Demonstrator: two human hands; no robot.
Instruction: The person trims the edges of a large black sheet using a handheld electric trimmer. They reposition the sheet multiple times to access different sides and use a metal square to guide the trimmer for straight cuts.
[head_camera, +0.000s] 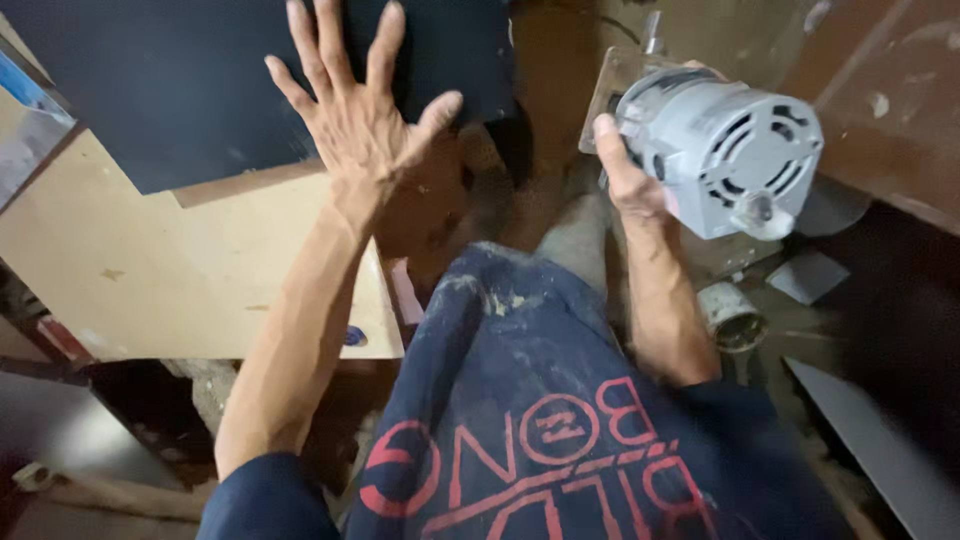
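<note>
Head view: right hand (632, 180) wraps the grey motor body of a trim router (715, 150), its axis tilted away toward its base plate. Left hand (355, 120), fingers spread wide, hovers over the dark laminate sheet (180, 90) lying on a pale board (150, 260) beyond.

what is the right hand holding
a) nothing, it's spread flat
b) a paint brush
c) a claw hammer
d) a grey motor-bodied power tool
d: the right hand wraps around a grey power tool with a vented motor housing, while the left hand is spread open over the dark panel.
</note>
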